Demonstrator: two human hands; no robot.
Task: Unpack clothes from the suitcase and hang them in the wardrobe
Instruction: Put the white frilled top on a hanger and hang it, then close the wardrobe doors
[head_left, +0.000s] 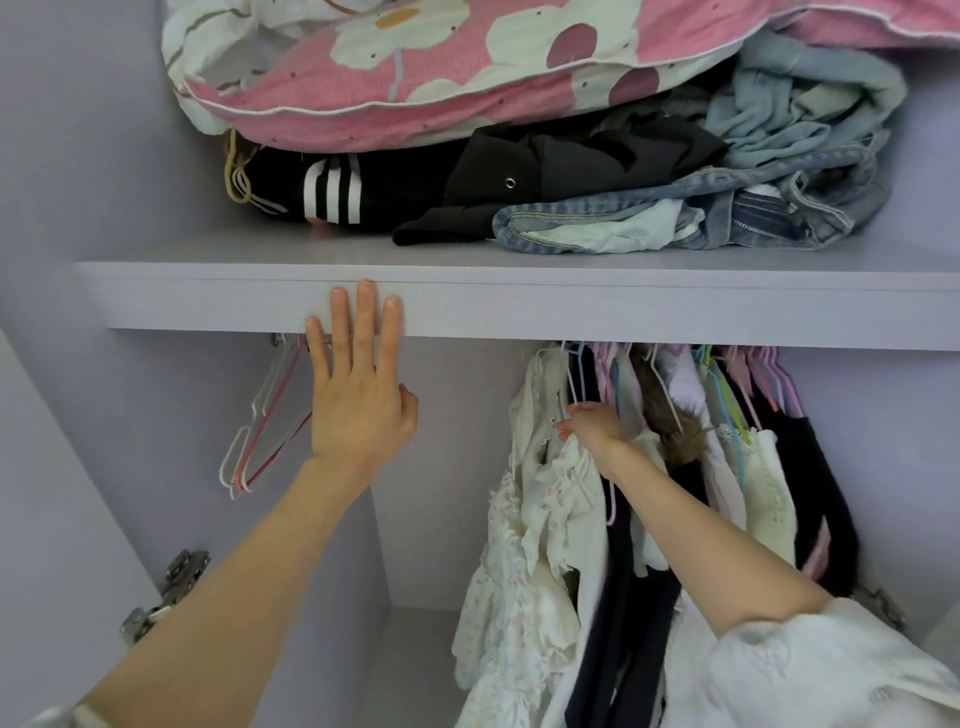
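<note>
I look into a lilac wardrobe. My left hand (358, 384) lies flat with straight fingers against the front edge of the shelf (623, 306). My right hand (592, 428) reaches among the hung clothes (535, 519) under the shelf and grips a hanger at the shoulder of a white lacy garment. White, navy and black garments hang there on pastel hangers (748, 379). Two or three empty hangers (265, 421), white and pink, hang at the left behind my left hand. The rail is hidden by the shelf. No suitcase is in view.
On the shelf lie a pink floral duvet (415, 67), black clothes with white stripes (332, 195) and crumpled denim (727, 208). Metal door hinges (166, 592) sit on the left wall. The wardrobe's back wall shows between the empty hangers and the hung clothes.
</note>
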